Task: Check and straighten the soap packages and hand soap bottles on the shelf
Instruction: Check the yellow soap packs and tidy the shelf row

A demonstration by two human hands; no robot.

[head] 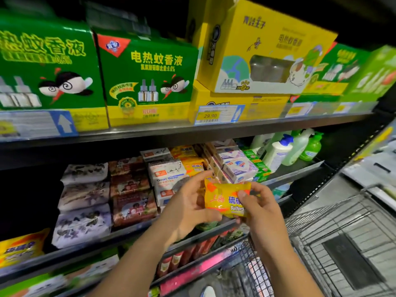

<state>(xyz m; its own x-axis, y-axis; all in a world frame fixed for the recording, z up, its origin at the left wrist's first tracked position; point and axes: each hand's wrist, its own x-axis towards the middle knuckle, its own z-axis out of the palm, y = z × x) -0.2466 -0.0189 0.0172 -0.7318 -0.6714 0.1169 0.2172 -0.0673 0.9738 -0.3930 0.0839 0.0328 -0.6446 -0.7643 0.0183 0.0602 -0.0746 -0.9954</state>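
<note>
I hold a yellow sulfur soap packet (225, 200) in both hands, just in front of the stack of Goat Soap boxes (167, 179) and a little to its right, off the shelf. My left hand (188, 202) grips the packet's left end, fingers curled over the top edge and thumb under the lower edge. My right hand (259, 206) pinches the right end, thumb pressed on the printed front and the other fingers closed behind it. The packet sits roughly level, label facing me.

Right of the Goat Soap stack, more yellow sulfur soap packets (192, 165) lie on the shelf, then white and blue soap boxes (237, 166). Further right stand the hand soap bottles (278, 152), upright and crowded together. Left of the stack are brown soap packs (132, 189), and beyond them pale purple packs (83, 198). Above it sit green mosquito liquid boxes (147, 78). A wire shopping cart (342, 232) is below and well to its right.
</note>
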